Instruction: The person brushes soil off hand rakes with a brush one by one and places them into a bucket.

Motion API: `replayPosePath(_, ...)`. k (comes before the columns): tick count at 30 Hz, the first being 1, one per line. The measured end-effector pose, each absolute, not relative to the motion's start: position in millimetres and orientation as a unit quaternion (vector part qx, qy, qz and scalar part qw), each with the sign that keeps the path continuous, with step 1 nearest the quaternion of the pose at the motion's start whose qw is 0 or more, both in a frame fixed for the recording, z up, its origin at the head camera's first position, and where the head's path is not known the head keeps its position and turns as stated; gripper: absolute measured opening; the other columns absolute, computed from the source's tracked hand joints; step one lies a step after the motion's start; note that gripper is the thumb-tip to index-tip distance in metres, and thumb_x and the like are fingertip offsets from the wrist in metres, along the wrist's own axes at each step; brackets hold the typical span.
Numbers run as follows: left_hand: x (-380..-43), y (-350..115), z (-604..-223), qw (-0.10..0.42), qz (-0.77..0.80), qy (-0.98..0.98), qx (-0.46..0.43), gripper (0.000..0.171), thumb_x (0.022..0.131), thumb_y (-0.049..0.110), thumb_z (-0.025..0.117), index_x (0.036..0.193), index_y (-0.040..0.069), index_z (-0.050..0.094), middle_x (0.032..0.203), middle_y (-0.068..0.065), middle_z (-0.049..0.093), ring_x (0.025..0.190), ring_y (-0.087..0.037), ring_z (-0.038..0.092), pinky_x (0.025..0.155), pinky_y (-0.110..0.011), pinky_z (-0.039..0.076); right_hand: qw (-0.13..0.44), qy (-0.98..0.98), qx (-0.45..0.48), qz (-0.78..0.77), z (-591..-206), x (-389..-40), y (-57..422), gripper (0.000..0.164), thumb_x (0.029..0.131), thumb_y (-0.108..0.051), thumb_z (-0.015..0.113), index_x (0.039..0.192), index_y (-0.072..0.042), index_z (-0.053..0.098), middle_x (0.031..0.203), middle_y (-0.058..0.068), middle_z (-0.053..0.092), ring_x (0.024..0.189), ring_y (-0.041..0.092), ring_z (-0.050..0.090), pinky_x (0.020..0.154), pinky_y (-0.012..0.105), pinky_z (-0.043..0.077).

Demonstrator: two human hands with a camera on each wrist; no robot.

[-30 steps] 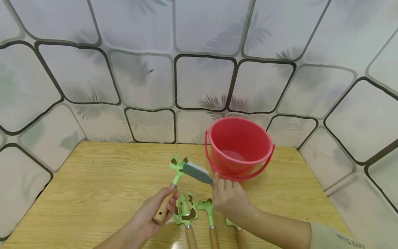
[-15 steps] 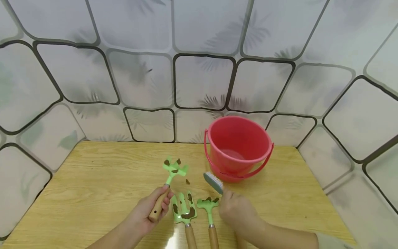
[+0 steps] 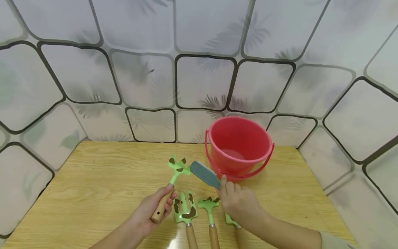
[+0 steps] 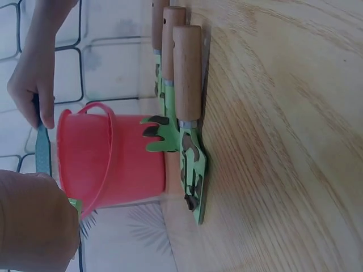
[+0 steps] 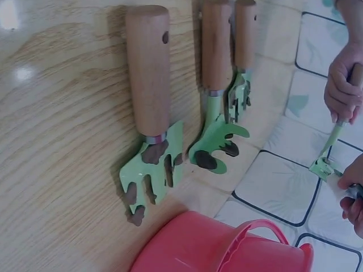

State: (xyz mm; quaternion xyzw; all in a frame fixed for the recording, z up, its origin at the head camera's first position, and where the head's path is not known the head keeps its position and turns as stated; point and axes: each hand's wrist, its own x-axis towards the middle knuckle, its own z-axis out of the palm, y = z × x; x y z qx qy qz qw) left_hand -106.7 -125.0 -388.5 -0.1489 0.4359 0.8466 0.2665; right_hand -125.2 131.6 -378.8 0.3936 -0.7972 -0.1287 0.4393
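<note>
My left hand (image 3: pixel 147 209) grips the wooden handle of a small green hand rake (image 3: pixel 177 168), raised over the table. Brown dirt-like patches mark its tines. My right hand (image 3: pixel 239 204) holds a grey-blue scrub brush (image 3: pixel 203 173) by its handle. The brush's far end meets or overlaps the rake's right tine; contact is unclear, and its bristles are mostly hidden in the head view. Below lie a green hand fork (image 3: pixel 186 211), a second hand rake (image 3: pixel 209 204) and a third green tool (image 3: pixel 230 220), partly covered by my right hand. In the right wrist view this tool (image 5: pixel 150 170) shows prongs and brown patches.
A red bucket (image 3: pixel 220 160) with its handle hanging down stands behind the right hand, near the back wall. The wooden table (image 3: pixel 109 180) has patterned walls at its back and sides. Both forearms cross the front edge of the head view.
The brush drew back right and down from the rake, then came up to it again. The rake dipped slightly left and returned. A brown crumb seen near the rake half a second ago no longer shows.
</note>
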Motion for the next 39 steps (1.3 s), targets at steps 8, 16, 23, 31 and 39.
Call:
replayPosePath(8,-107,-115,-387,0.269,0.847,0.440,-0.131,0.031,0.093,0.025,0.059,0.111,0.002,0.046,0.083,0.004,0.061,0.063,0.004,0.053,0.057,-0.004,0.043,0.443,-0.790,0.415,-0.079,-371,-125,123,0.043,0.104,-0.019,0.033,0.098,0.005,0.068,0.055,0.001,0.056,0.039,0.008,0.039,0.034,0.014,0.023)
replayPosePath(16,-104,-111,-387,0.261,0.826,0.488,-0.104,0.039,0.093,0.030,0.059,0.115,0.001,0.047,0.087,0.005,0.061,0.065,0.004,0.052,0.059,-0.006,0.044,0.392,-0.822,0.413,0.020,-374,-126,112,0.053,0.104,-0.029,0.026,0.089,0.004,0.064,0.061,0.003,0.061,0.040,0.007,0.051,0.032,0.017,0.037)
replayPosePath(23,-103,-113,-390,0.251,0.815,0.516,-0.082,0.039,0.094,0.031,0.057,0.116,0.000,0.046,0.087,0.006,0.062,0.066,0.003,0.052,0.061,-0.008,0.046,0.418,-0.808,0.412,-0.058,-373,-131,114,0.046,0.104,-0.022,0.029,0.079,0.001,0.060,0.053,0.000,0.047,0.040,0.007,0.036,0.033,0.015,0.026)
replayPosePath(31,-103,-113,-392,0.250,0.816,0.514,-0.083,0.040,0.094,0.030,0.057,0.117,0.000,0.045,0.086,0.005,0.062,0.064,0.003,0.052,0.060,-0.007,0.045,0.461,-0.783,0.404,-0.105,-377,-137,117,0.043,0.102,-0.018,0.037,0.076,0.001,0.065,0.057,0.005,0.057,0.042,0.012,0.046,0.035,0.019,0.036)
replayPosePath(39,-104,-109,-394,0.253,0.818,0.508,-0.089,0.040,0.094,0.030,0.058,0.117,0.000,0.046,0.086,0.005,0.062,0.065,0.002,0.053,0.059,-0.007,0.046,0.464,-0.780,0.401,-0.124,-378,-139,117,0.043,0.097,0.001,0.033,0.074,0.002,0.069,0.053,0.005,0.052,0.038,0.011,0.037,0.033,0.019,0.024)
